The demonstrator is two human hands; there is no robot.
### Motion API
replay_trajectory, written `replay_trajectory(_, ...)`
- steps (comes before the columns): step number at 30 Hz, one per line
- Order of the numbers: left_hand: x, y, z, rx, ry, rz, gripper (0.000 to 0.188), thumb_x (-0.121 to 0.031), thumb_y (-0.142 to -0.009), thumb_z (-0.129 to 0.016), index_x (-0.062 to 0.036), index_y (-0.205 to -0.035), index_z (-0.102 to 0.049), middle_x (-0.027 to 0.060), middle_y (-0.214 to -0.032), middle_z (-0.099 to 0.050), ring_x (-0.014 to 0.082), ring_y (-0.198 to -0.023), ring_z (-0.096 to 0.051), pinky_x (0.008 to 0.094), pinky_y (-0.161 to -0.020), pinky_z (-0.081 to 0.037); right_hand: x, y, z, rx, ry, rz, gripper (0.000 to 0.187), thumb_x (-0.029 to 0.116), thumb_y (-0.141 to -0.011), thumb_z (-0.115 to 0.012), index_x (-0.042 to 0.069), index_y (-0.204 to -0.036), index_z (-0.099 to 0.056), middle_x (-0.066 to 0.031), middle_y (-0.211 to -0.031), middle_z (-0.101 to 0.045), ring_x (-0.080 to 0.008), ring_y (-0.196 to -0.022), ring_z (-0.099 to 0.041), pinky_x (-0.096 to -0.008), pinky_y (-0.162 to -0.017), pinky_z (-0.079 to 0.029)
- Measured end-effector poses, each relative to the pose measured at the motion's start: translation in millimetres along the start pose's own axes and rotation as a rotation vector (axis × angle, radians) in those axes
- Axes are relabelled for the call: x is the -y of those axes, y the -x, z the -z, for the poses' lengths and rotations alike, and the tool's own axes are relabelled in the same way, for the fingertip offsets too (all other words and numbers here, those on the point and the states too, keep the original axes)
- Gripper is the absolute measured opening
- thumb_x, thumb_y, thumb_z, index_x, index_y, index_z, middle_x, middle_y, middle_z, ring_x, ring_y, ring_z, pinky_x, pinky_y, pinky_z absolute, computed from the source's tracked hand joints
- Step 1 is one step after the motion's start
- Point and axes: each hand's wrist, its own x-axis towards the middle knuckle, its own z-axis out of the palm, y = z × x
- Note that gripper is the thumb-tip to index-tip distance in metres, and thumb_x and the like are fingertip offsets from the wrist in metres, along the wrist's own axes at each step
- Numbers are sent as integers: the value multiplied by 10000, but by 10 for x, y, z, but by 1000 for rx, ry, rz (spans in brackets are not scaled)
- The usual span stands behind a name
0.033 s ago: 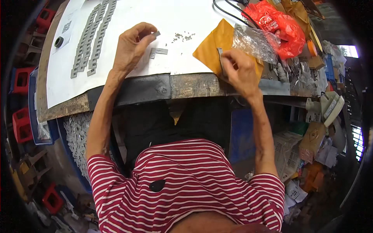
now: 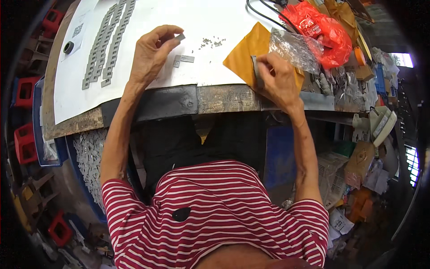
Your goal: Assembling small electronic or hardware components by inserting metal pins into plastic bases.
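Observation:
My left hand point(image 2: 151, 56) pinches a small grey metal plate point(image 2: 180, 37) between thumb and forefinger, just above the white table sheet. Close to that hand, two more small grey plates point(image 2: 183, 59) lie together on the sheet. A scatter of tiny dark metal bits point(image 2: 212, 42) lies between my hands. My right hand point(image 2: 278, 80) is closed at a thin grey strip point(image 2: 255, 67) standing over a brown paper envelope point(image 2: 241, 57). The fingers partly cover the strip, so its exact kind cannot be made out.
Long rows of grey plates point(image 2: 117, 40) line the left of the sheet, beside a black ring point(image 2: 68, 47). A red plastic bag point(image 2: 333, 42), clear plastic wrap point(image 2: 293, 49) and black cables point(image 2: 264, 17) crowd the right. The table's worn front edge point(image 2: 228, 98) lies below my hands.
The fingers of my right hand have shifted slightly up at the grey strip. My left hand keeps its pinch on the small plate.

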Motion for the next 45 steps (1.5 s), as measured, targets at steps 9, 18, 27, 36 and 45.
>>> replay_trajectory(9, -392, 396, 127, -75, 384, 230, 257, -165, -778, -597, -9, -981, -611, 27, -775, -594, 88, -686, -511, 227, -652, -409, -431, -204, -157, 63, 275, 200, 71, 57, -805, -562, 10, -859, -561, -127, -802, -550, -302, -685, -577, -354, -589, -459)
replay_trajectory(18, -418, 628, 18, 17, 582, 424, 203, -82, -765, -618, -1, -941, -557, 4, -736, -569, 62, -645, -516, 191, -634, -428, -467, -257, -138, 146, 374, 289, 43, 46, -811, -538, 28, -849, -531, -119, -798, -536, -317, -677, -574, -376, -575, -455)
replay_trajectory(27, -457, 640, -56, 26, 595, 403, 195, -62, -768, -602, -1, -948, -559, 3, -715, -568, 57, -642, -517, 188, -629, -425, -528, -277, -115, 218, 464, 379, 41, 34, -812, -504, 23, -840, -477, -139, -769, -494, -328, -642, -554, -386, -543, -447)
replay_trajectory(36, -519, 655, -152, 85, 540, 418, 192, -66, -778, -596, 2, -957, -593, -6, -704, -571, 52, -642, -524, 179, -624, -438, -564, -319, -55, 282, 382, 404, 37, 32, -834, -462, 18, -868, -464, -156, -781, -491, -347, -678, -544, -398, -574, -440)
replay_trajectory(45, -518, 684, -238, 122, 581, 442, 122, -73, -798, -584, 2, -890, -557, 42, -712, -596, 81, -655, -578, 190, -601, -458, -575, -338, -61, 297, 386, 378, 43, 11, -810, -470, 9, -853, -467, -151, -763, -497, -339, -685, -540, -398, -593, -435)
